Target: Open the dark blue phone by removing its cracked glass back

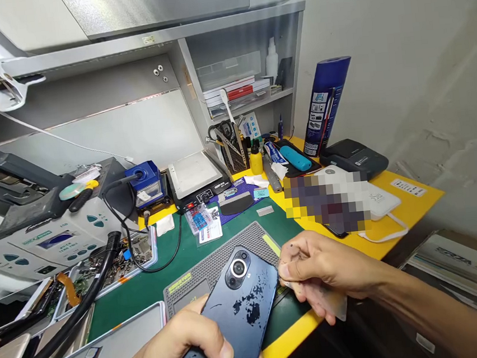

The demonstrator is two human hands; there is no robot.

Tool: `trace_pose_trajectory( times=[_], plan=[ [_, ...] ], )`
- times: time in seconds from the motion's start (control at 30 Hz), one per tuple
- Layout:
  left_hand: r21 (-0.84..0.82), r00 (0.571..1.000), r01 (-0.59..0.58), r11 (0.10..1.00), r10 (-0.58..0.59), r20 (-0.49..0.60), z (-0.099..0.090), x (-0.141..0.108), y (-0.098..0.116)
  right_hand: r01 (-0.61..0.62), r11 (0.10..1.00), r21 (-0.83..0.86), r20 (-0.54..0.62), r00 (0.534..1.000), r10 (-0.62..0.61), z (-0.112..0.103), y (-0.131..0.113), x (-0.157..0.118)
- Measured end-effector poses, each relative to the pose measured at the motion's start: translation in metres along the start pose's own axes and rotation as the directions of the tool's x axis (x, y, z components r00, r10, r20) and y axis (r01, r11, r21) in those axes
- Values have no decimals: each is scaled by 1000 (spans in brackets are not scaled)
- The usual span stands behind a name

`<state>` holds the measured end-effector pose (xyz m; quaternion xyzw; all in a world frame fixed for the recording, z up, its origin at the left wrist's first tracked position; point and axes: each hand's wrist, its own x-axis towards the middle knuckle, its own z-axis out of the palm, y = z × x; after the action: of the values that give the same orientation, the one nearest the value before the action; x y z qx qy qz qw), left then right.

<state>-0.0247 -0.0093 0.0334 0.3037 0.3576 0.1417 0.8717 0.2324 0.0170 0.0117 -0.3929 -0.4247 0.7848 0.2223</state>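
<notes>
My left hand [194, 335] is wrapped round a dark blue smartphone [245, 308], back side up, with the thumb pressed on its lower part. The phone's back has a round camera block at the top and ragged black patches where the blue surface is broken up. At the phone's upper right edge, my right hand [314, 262] is closed in a pinch. A thin translucent plastic piece [337, 303] sticks out below its fingers. Dark specks show at the fingertips. Whether the piece touches the phone I cannot tell.
Under the phone lies a grey perforated mat [240, 241] on a green work mat [128, 308]. A grey tray [123, 347] and a thick black hose [77, 307] are at left. A yellow bottle [256, 160], a white power bank [370, 194] and a black box [354, 156] stand behind.
</notes>
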Motion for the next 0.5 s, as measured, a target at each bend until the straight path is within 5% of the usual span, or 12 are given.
trace_pose_trajectory(
  times=[0.5],
  plan=[
    [-11, 1000, 1, 1000, -1, -4, 1, -1, 0, 17, 999, 29, 33, 999, -18, -7, 1, 9]
  ],
)
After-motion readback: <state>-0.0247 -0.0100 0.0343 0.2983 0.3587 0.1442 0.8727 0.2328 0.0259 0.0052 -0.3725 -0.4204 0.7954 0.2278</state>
